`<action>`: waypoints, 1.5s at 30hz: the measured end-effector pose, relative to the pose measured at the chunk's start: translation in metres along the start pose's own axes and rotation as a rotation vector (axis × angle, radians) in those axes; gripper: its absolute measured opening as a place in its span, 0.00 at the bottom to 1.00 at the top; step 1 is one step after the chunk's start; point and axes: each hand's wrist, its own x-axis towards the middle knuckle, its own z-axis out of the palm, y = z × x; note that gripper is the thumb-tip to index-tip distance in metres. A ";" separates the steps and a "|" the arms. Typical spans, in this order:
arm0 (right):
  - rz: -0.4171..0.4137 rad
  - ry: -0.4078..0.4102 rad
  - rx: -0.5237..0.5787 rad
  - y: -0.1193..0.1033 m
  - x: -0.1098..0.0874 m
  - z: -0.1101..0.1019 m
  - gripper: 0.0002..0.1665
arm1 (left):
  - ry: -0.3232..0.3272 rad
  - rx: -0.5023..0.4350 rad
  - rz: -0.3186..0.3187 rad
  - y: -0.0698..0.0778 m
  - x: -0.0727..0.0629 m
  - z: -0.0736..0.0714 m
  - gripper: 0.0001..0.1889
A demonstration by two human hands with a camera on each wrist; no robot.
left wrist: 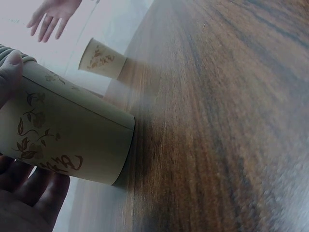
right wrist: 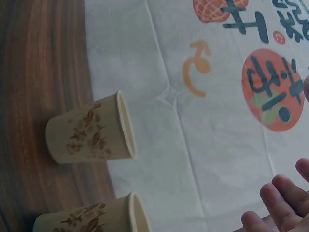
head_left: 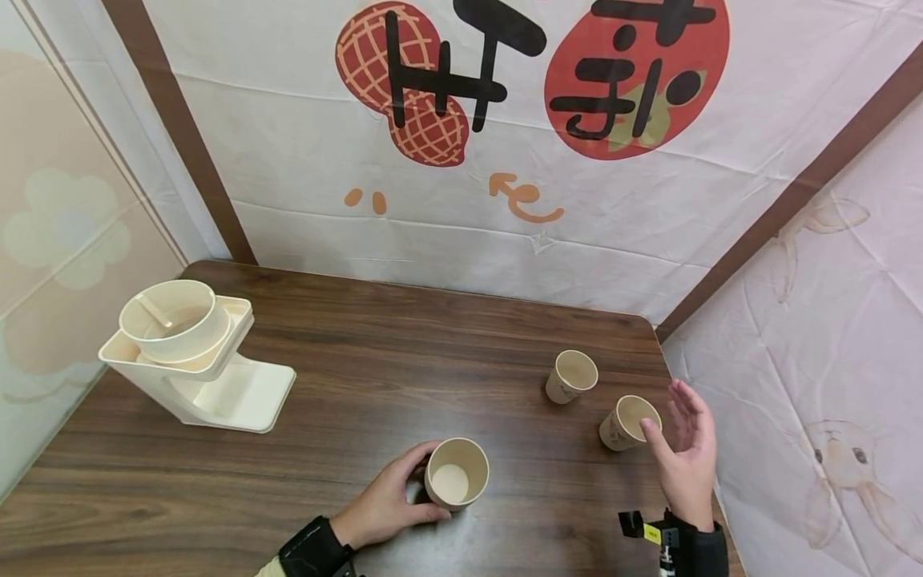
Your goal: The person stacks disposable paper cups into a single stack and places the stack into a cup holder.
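Large paper cup (head_left: 457, 473) stands upright at the table's (head_left: 375, 377) near edge, left hand (head_left: 385, 505) curled round its side. Right hand (head_left: 688, 453) hovers with fingers spread, holding nothing, just beside the nearer small cup (head_left: 629, 422). Judged step: reaching for that cup; next move calls for closing round its wall without tipping it.

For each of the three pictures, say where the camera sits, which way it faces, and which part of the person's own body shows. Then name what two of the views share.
Head: worn high, looks forward and down over the table; shows the left hand gripping the big cup and the right hand, open.
Left wrist: low at the table, looks along it; shows fingers round the big cup.
Right wrist: looks toward the cloth wall; shows fingertips.
Shared: head and right wrist both show two small cups.
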 end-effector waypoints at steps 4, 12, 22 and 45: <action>0.082 0.032 -0.072 0.006 -0.001 -0.003 0.40 | 0.000 0.001 -0.003 0.000 0.000 0.000 0.42; 0.233 0.048 -0.190 0.023 -0.004 -0.006 0.43 | -0.005 -0.007 -0.016 -0.001 0.000 0.000 0.42; 0.372 0.021 -0.252 0.041 -0.006 -0.010 0.50 | -0.002 -0.012 -0.005 0.001 0.001 0.000 0.42; 0.444 -0.009 -0.384 0.062 -0.013 -0.017 0.56 | 0.020 0.004 0.029 -0.003 0.000 0.002 0.42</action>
